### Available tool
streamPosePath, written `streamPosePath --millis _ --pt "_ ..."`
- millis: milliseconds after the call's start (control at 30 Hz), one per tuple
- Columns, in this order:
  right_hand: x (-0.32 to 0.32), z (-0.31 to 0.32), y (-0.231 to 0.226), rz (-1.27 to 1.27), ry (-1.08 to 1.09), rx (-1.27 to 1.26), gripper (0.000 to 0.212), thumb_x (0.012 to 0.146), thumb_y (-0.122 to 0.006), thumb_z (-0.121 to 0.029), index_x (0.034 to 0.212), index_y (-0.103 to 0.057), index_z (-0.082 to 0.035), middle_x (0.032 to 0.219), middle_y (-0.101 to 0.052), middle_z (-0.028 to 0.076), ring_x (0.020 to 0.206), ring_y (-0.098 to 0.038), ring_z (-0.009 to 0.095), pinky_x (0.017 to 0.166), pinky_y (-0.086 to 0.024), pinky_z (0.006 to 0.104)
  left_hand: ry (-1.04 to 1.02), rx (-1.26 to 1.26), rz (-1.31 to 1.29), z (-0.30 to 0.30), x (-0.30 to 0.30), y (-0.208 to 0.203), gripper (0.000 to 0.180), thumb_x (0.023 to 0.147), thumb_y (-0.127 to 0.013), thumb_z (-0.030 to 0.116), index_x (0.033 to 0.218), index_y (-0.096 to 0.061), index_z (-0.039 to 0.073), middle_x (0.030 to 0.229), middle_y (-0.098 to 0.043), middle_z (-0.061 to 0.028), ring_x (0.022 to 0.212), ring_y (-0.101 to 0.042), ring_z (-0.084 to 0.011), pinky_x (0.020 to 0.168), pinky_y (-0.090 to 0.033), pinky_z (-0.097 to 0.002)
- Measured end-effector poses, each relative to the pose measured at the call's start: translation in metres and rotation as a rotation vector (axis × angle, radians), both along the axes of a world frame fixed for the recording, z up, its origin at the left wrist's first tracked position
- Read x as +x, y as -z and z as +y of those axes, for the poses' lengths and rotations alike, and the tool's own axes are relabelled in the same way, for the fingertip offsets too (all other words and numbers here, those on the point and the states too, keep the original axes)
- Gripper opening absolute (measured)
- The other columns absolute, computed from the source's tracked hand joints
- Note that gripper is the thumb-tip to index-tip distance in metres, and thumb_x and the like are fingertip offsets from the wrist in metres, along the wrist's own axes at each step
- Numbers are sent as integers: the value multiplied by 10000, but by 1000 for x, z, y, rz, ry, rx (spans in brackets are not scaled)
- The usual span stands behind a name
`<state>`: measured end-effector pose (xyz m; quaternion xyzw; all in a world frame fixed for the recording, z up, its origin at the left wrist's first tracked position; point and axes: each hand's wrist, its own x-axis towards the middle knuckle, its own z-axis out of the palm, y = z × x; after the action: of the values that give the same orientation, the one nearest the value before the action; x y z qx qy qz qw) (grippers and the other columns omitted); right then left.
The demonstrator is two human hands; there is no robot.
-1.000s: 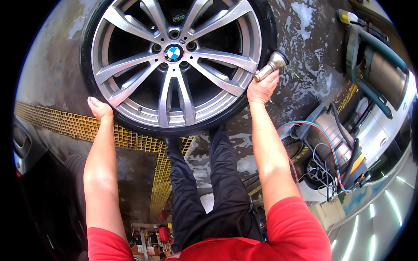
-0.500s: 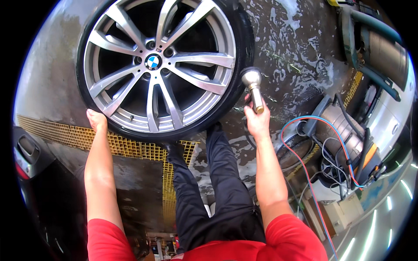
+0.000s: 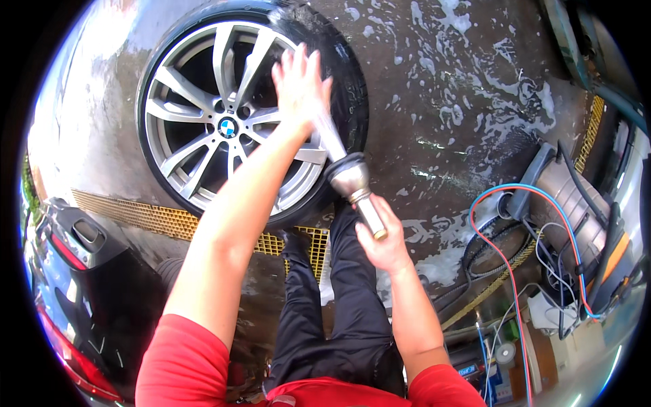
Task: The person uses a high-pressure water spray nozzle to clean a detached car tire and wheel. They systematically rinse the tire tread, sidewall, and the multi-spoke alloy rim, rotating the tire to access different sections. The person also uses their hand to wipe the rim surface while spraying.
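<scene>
A car wheel (image 3: pixel 178 154) with silver double spokes and a black tyre (image 3: pixel 352 129) stands before me. My left hand (image 3: pixel 302 85) reaches across its right upper part, fingers spread, over the rim and the tyre; I cannot tell whether it touches. My right hand (image 3: pixel 388 241) grips a metal spray nozzle (image 3: pixel 351 180) with a flared, dark-rimmed head, at the wheel's lower right. A whitish jet (image 3: pixel 330 139) runs from the nozzle toward my left hand and wrist. My left forearm hides the lower middle of the wheel.
Foamy water covers the dark floor (image 3: pixel 420 122) at right. Yellow floor grating (image 3: pixel 135 214) crosses below the wheel. A dark car (image 3: pixel 88 298) with red tail lamps stands at left. Red and blue hoses (image 3: pixel 502 193) loop beside a machine (image 3: pixel 576 197) at right.
My left hand has left the wheel's lower left edge and crossed to its upper right. The nozzle has come lower and left, and a jet now shows. The wheel has turned and shifted.
</scene>
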<state>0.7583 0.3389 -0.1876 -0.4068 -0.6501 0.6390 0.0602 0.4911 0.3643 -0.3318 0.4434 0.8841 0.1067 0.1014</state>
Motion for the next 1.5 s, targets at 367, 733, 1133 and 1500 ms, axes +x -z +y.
streamPosePath --millis 367,733,1133,1500 --pt "18 37 14 -91 58 23 646 785 -644 36 1402 -453 21 1277 -565 217 1159 -588 388 991 -474 394 -275 -293 135 107 -84 15 601 989 -428 395 1492 -375 70 1600 -217 -221 1495 -136 -397 1167 -113 -629" --pt "5 49 -1 -468 -15 57 691 841 -638 -82 1457 -349 40 1371 -469 254 1232 -530 413 1035 -447 433 156 -132 -1284 -47 36 -63 993 848 -739 429 1563 -171 41 1630 -175 -157 1509 -146 -276 1217 -158 -419" --pt "8 52 -5 -59 65 -766 533 833 -585 55 1361 -519 31 1323 -600 198 1191 -608 276 1013 -480 346 -995 334 -1663 -77 177 -130 450 915 -687 180 1296 -494 36 1112 -577 -46 958 -574 -116 772 -536 -265" --pt "-46 147 120 -39 396 -1020 296 1053 -479 -316 917 -550 -63 618 -382 -25 485 -351 82 426 -289 235 -928 247 -1771 -70 260 -198 595 922 -618 78 1452 -349 92 1149 -553 -67 779 -591 -113 599 -539 -265"
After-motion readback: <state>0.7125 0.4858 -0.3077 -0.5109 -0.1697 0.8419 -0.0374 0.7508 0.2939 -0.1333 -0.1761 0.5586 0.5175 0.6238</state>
